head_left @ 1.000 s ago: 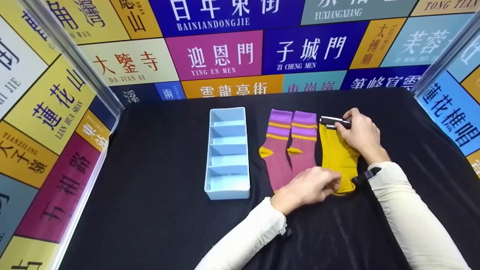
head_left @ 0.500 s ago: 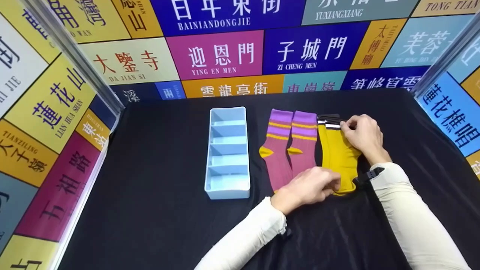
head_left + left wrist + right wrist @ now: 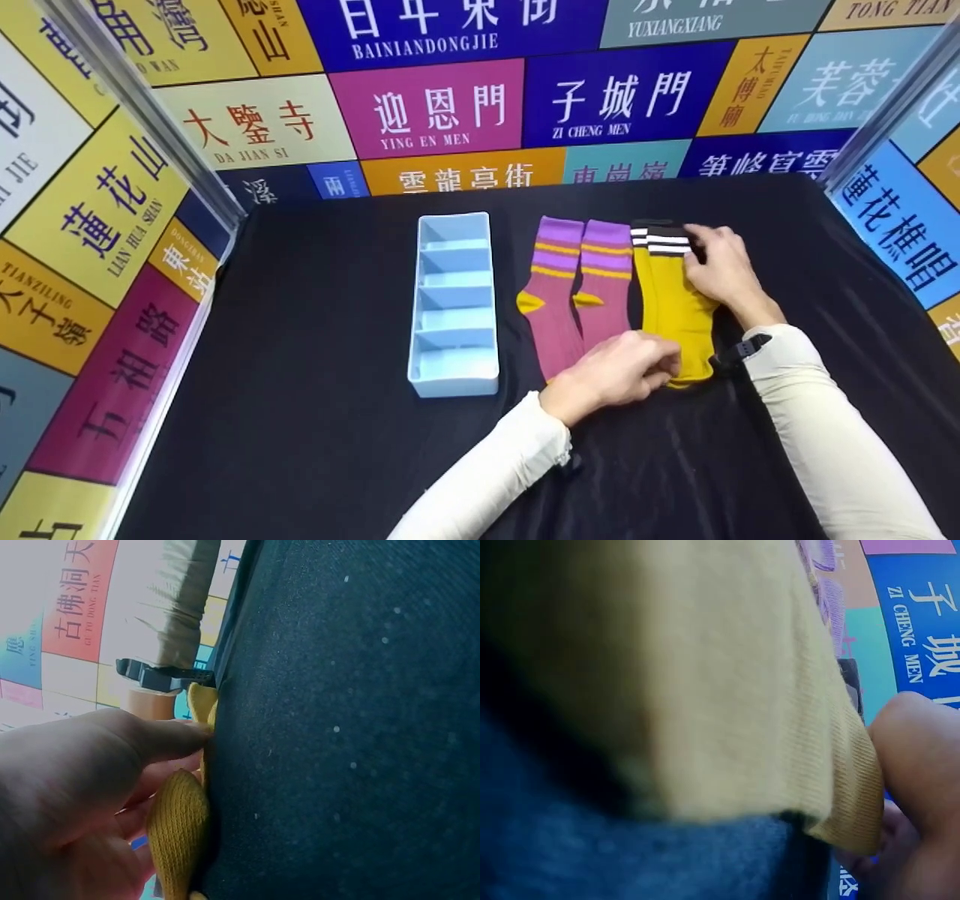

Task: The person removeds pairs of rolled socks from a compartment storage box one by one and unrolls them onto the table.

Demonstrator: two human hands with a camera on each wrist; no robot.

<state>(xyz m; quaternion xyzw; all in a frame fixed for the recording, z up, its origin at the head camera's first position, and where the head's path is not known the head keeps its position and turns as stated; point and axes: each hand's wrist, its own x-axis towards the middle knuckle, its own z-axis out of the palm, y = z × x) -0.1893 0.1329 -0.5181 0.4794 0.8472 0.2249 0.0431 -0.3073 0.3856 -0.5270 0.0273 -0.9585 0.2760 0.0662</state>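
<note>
A pair of yellow socks (image 3: pixel 679 307) lies overlapped on the black cloth, their dark cuffs banded with white stripes. At the toe end, my left hand (image 3: pixel 626 367) pinches the sock fabric between thumb and curled fingers; the left wrist view shows the yellow toe (image 3: pixel 178 829) bulging beside the fingers. My right hand (image 3: pixel 724 266) grips the right edge of the cuff at the far end. In the right wrist view the yellow knit (image 3: pixel 742 682) fills much of the picture, partly hiding that hand's fingertips. Left of them lie two pink socks (image 3: pixel 555 307) with purple and yellow striped cuffs.
A light blue divided box (image 3: pixel 454 386) with several compartments stands left of the pink socks. Black cloth (image 3: pixel 315 337) covers the table. Printed panels (image 3: pixel 427 109) wall in the back and both sides.
The yellow sock's dark striped cuff, folded over under my right hand before, now lies flat and spread out. My right hand shifted slightly at the cuff; my left hand stayed at the toe.
</note>
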